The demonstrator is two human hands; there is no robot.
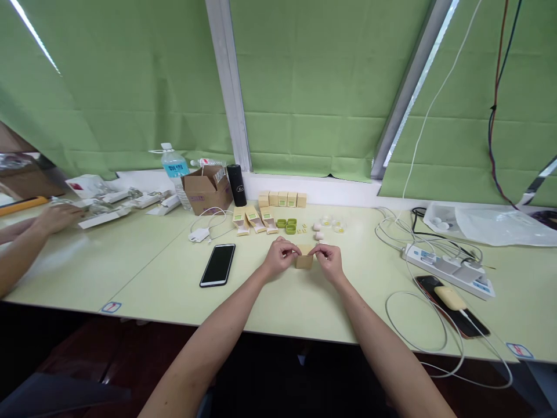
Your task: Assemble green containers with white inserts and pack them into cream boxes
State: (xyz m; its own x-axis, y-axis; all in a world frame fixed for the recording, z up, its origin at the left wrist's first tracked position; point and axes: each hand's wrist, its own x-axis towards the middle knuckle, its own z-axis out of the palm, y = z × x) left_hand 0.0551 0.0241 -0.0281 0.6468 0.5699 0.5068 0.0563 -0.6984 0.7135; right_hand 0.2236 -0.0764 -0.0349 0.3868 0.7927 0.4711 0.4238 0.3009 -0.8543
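Two bare forearms (217, 331) lead to the left hand (279, 257) and right hand (329, 262), fingertips pinched on opposite upper sides of a small tan cardboard box (304, 262), between them, neither nearer.

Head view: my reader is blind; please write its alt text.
Left hand and right hand hold a small cardboard box at a pale table. Behind it are green containers and a row of boxes; a phone lies left, a power strip right.

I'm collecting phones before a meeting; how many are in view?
2: a white-edged phone left of the left hand, and a second phone at right, partly under a yellow case. Others may be hidden.
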